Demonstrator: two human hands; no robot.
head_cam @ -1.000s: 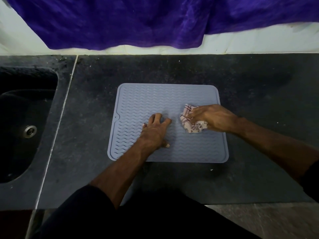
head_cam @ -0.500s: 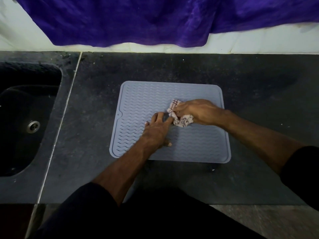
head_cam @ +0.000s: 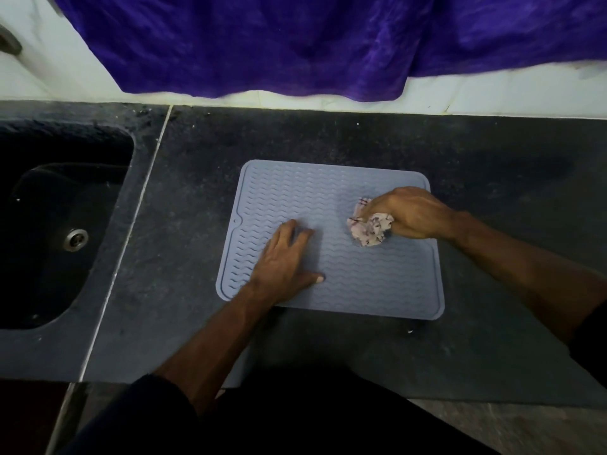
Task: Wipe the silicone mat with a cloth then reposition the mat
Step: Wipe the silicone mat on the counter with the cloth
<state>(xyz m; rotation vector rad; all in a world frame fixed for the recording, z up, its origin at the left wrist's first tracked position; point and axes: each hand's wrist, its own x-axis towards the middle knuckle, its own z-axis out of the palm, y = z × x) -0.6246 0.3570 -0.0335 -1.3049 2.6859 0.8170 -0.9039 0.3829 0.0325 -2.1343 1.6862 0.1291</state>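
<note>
A grey-blue silicone mat (head_cam: 295, 192) with a wavy ribbed surface lies flat on the dark stone counter (head_cam: 492, 178). My left hand (head_cam: 284, 261) rests on the mat's near left part with its fingers spread flat. My right hand (head_cam: 410, 213) grips a crumpled white cloth with dark checks (head_cam: 369, 229) and presses it on the mat's right half. Part of the cloth is hidden under the right hand's fingers.
A dark sink (head_cam: 49, 244) with a metal drain (head_cam: 76, 239) is set into the counter at the left, beyond a pale seam. A purple fabric (head_cam: 312, 44) hangs over the white wall behind. The counter's front edge runs just below my arms.
My right hand swept the cloth left across the mat until it met my left hand, then back to the right half. My left hand stayed pressed on the mat.
</note>
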